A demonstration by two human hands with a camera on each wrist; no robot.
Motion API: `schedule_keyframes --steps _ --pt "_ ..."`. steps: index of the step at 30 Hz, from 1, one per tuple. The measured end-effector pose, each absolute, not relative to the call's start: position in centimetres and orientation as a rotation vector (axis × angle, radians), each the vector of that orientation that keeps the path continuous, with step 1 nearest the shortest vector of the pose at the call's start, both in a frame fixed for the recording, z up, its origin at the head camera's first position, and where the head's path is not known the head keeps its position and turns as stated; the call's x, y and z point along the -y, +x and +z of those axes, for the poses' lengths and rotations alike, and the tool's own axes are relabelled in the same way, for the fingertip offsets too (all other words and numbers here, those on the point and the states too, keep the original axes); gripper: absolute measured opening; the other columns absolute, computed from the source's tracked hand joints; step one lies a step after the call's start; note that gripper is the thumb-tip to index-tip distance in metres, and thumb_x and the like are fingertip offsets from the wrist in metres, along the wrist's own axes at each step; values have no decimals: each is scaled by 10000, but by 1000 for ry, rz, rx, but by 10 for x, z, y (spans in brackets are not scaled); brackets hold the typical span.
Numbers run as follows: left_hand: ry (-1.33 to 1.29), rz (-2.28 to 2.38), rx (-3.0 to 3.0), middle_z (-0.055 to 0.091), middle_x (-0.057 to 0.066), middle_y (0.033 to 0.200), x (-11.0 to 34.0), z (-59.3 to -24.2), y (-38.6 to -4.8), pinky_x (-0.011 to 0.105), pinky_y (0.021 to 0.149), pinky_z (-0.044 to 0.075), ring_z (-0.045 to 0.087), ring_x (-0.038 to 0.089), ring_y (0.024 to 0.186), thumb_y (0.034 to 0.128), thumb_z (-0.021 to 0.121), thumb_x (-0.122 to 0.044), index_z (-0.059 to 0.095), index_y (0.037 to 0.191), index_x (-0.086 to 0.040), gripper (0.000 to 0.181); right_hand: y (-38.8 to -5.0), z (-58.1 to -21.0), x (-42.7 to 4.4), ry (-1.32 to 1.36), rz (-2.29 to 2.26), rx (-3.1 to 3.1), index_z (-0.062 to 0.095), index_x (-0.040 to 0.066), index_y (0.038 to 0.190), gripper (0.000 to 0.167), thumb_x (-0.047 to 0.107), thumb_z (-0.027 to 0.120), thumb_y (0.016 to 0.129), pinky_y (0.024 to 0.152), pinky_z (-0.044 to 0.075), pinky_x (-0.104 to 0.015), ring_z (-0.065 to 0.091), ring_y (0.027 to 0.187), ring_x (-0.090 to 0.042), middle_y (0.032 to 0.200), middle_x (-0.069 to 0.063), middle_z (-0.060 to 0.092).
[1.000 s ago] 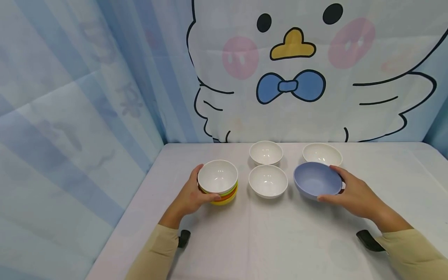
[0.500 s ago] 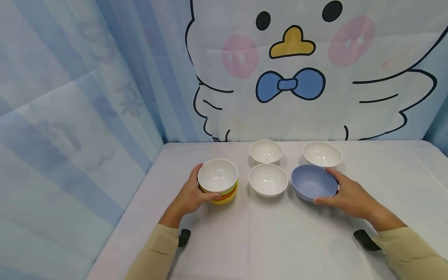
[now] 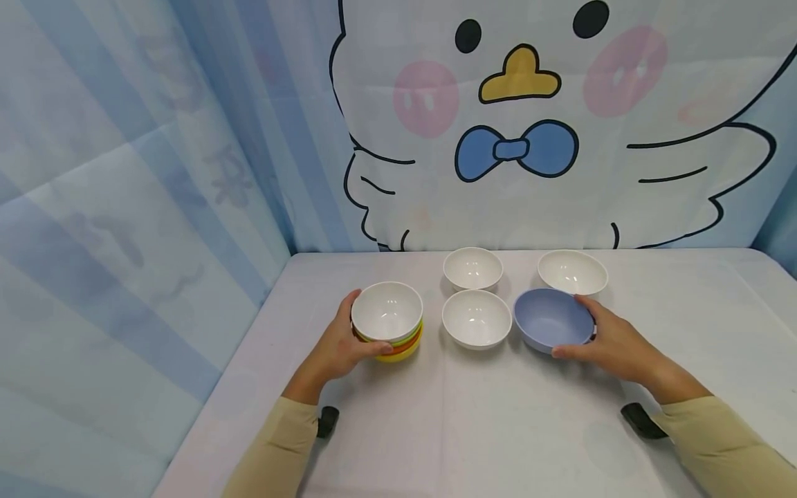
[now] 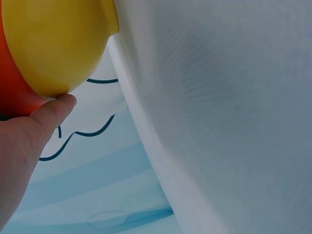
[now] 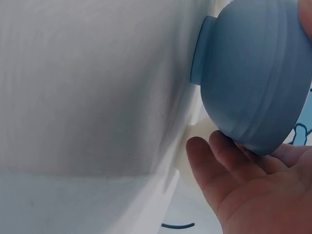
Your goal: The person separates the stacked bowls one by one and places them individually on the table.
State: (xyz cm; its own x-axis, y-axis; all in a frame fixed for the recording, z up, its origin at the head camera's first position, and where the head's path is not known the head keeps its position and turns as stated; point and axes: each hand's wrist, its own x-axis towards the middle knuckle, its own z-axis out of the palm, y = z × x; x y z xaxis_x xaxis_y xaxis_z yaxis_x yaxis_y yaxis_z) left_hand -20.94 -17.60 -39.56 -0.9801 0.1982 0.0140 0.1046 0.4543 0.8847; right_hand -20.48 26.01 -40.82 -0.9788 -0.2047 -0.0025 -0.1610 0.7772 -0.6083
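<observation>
My left hand (image 3: 339,349) grips a stack of nested bowls, with a white bowl (image 3: 387,311) on top and green, orange and yellow ones below. In the left wrist view, fingers (image 4: 56,109) touch the side of the yellow bowl (image 4: 63,44). A blue bowl (image 3: 553,319) is held at its right side by my right hand (image 3: 623,349), thumb at the near rim and fingers at the far side. The right wrist view shows the blue bowl (image 5: 253,73) from below, fingers (image 5: 234,156) along its side.
Between the hands stand two white bowls, a front one (image 3: 477,319) and a back one (image 3: 473,268). Another white bowl (image 3: 573,271) is behind the blue bowl. A curtain with a cartoon figure hangs along the table's back edge; a blue patterned curtain (image 3: 124,242) is at the left.
My right hand has moved left with the blue bowl, which now sits closer to the front white bowl. The left hand and its stack have stayed in place.
</observation>
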Motion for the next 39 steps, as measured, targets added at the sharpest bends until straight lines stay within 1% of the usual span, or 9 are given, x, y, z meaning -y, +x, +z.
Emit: schedule_keyframes --steps 10,22,26,29,34,39 --pt "272 1582 -2588 346 182 1540 175 -395 -209 536 1130 316 377 353 1378 765 895 -193 85 1586 -50 1162 -206 -409 -255 -291 -1043 -2897 162 -157 1510 1204 466 861 753 957 393 -654 430 1240 -521 1457 -404 330" --pt "281 1599 -2579 353 180 1533 175 -396 -210 539 1129 317 382 352 1373 762 896 -192 86 1584 -39 1163 -206 -410 -254 -295 -1056 -2898 142 -161 1512 1210 458 859 759 977 371 -672 404 1258 -531 1473 -409 297" --pt "276 1600 -2578 352 179 1534 175 -395 -209 537 1130 317 380 352 1373 761 897 -196 86 1584 -43 1165 -204 -409 -254 -321 -1071 -2920 147 -178 1502 1231 442 882 734 999 341 -689 365 1287 -547 1476 -410 285" --pt "282 1600 -2576 353 181 1532 174 -395 -208 537 1129 318 382 353 1373 761 897 -199 83 1584 -41 1168 -201 -405 -256 -332 -1071 -2950 159 -181 1498 1248 455 894 714 990 353 -700 353 1293 -559 1479 -402 288" --pt "295 1587 -2594 361 180 1529 175 -394 -208 538 1126 322 388 351 1369 762 898 -204 87 1584 -42 1166 -193 -389 -254 -363 -1098 -2993 203 -134 1513 1176 454 874 746 974 406 -665 390 1281 -518 1496 -352 312" --pt "291 1584 -2602 356 183 1533 176 -396 -208 543 1131 311 380 354 1376 757 900 -209 90 1585 -44 1170 -189 -374 -236 -461 -1199 -2987 251 -53 1533 1082 388 874 766 989 399 -644 401 1291 -477 1513 -297 333"
